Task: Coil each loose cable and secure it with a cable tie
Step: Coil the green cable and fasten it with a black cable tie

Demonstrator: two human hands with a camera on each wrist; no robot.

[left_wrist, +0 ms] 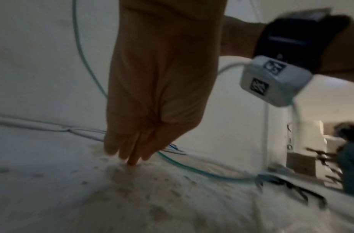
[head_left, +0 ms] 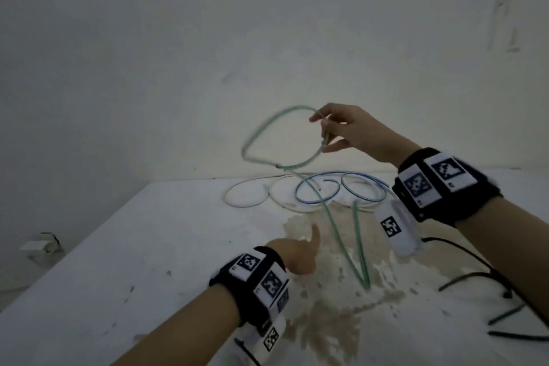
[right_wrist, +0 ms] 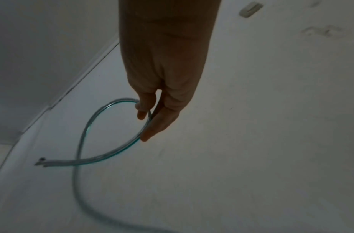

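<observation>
My right hand [head_left: 323,134] is raised above the table's far side and pinches a green cable [head_left: 252,140], holding it in one loop. In the right wrist view the fingers [right_wrist: 142,115] curl round that green cable [right_wrist: 88,126], whose free end sticks out to the left. The rest of the cable trails down to the table and bends back near its middle [head_left: 367,285]. My left hand [head_left: 300,255] is low over the table, fingers straight and together, their tips [left_wrist: 132,159] touching the stained surface left of the green cable [left_wrist: 192,168]. It holds nothing.
A blue cable [head_left: 315,187] and a white cable [head_left: 246,196] lie in loose curls at the back of the white table [head_left: 133,246], against the wall. Black cable ties [head_left: 505,313] lie at the right edge. A brown stain covers the table's middle.
</observation>
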